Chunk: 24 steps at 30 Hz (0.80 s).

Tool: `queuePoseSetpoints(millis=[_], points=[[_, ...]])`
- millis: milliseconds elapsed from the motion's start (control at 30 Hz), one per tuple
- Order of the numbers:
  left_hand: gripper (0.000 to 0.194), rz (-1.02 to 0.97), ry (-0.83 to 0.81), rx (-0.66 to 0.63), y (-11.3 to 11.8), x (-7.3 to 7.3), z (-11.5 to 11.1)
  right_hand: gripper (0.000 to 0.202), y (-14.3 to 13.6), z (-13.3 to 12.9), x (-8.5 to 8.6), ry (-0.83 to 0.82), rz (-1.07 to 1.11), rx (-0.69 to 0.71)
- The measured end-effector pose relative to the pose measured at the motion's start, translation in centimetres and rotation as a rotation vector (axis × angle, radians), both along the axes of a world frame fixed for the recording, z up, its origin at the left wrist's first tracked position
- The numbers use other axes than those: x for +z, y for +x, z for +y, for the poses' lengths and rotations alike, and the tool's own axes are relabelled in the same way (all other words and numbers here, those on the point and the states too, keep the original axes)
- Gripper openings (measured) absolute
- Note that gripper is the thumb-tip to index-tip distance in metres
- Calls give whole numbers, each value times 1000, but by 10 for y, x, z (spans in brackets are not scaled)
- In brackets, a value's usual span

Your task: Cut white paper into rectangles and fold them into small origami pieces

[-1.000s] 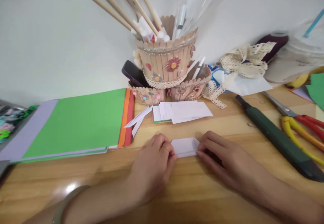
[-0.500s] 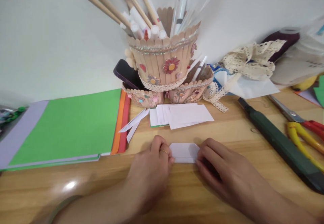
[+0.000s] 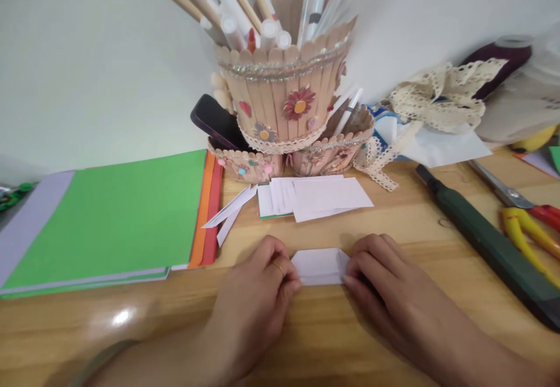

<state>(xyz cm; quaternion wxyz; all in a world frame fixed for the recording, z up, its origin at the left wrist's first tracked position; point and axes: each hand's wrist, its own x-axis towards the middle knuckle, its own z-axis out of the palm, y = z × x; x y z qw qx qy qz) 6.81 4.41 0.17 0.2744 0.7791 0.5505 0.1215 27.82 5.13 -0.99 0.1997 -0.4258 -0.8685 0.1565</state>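
Observation:
A small folded piece of white paper lies flat on the wooden table, near its front. My left hand, a ring on one finger, presses its left end with the fingertips. At the paper's right end, my right hand pinches the folded corner. Both hands rest on the tabletop, and the paper's ends are hidden under the fingers.
Behind lie a stack of cut white slips and two loose strips. A craft-stick holder with pens and sticks stands at the back. Coloured paper sheets lie left; a green utility knife, scissors and lace lie right.
The view has shifted slightly closer and down. My hands stay on the paper; its right corner now lies folded flatter under my right fingers.

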Motion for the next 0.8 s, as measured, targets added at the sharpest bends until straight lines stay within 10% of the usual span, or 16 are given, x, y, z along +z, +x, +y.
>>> queuePoseSetpoints(millis=[800], points=[[12, 340, 74, -48, 11, 4, 1, 18, -7, 3, 3, 119, -138, -24]])
